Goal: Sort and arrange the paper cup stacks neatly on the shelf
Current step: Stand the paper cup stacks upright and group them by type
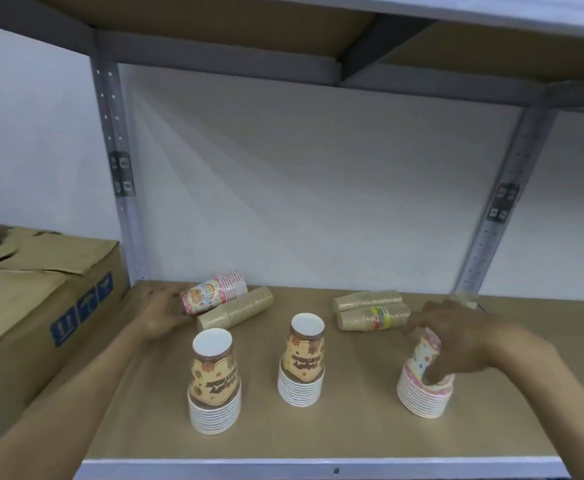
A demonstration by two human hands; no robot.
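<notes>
A cardboard box [41, 306] stands at 9 o'clock, beside the shelf [318, 441]. The left hand [164, 315] grips the base end of a pink stack [214, 295] lying on its side at 11 o'clock, resting on a toppled brown stack [240, 308]. Two orange stacks, one at 7 o'clock [214, 382] and one at centre [302, 362], stand upright, mouths down, near the front edge. At 1 o'clock, two more brown stacks [370, 311] lie on their sides, untouched. At 4 o'clock, the right hand [456, 341] closes its fingers [434, 374] around a dotted stack [424, 382], upright but slightly tilted. Judgement: the task is roughly half done; three stacks stand, four lie flat and remain to be righted and grouped by pattern.
</notes>
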